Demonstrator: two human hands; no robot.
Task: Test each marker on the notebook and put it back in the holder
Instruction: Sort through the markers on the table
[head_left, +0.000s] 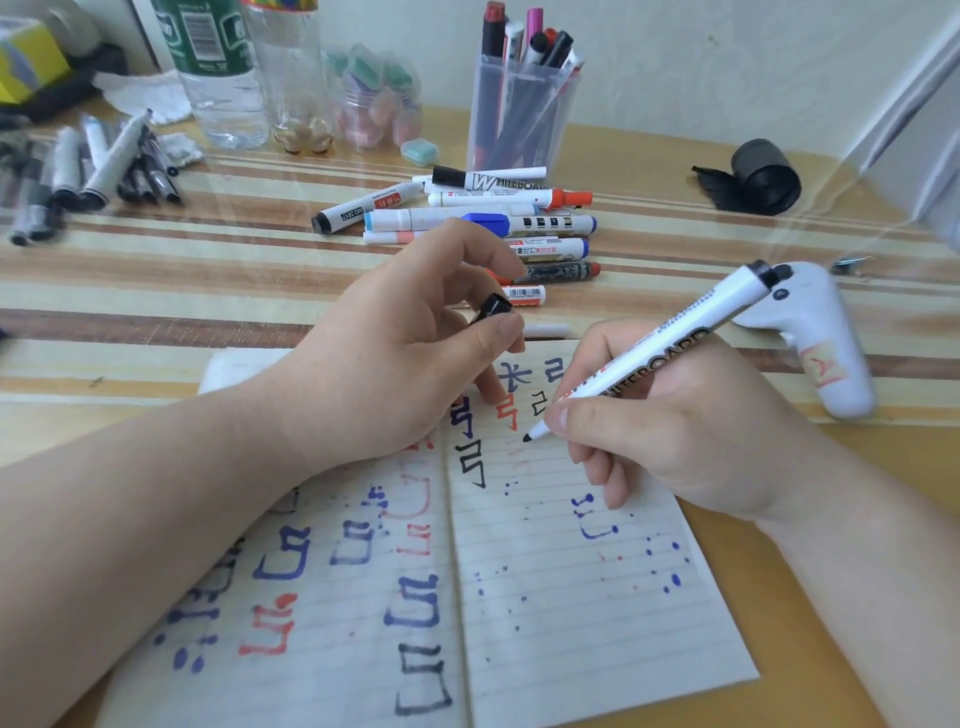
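Observation:
An open lined notebook (571, 623) lies in front of me, covered with blue, red and black test marks. My right hand (670, 431) grips an uncapped white whiteboard marker (670, 343), its black tip just above the right page. My left hand (410, 343) pinches the marker's black cap (492, 307) between thumb and forefinger, while one lower finger touches the page. A clear plastic holder (519, 114) with several markers stands at the back. A pile of loose markers (493, 218) lies between holder and notebook.
A white handheld controller (826, 343) lies right of the notebook. A black tape roll (763, 176) sits at the back right. Another group of dark-capped markers (93, 171) lies at the left. Bottles (223, 73) and a plastic bag of erasers (374, 98) stand at the back.

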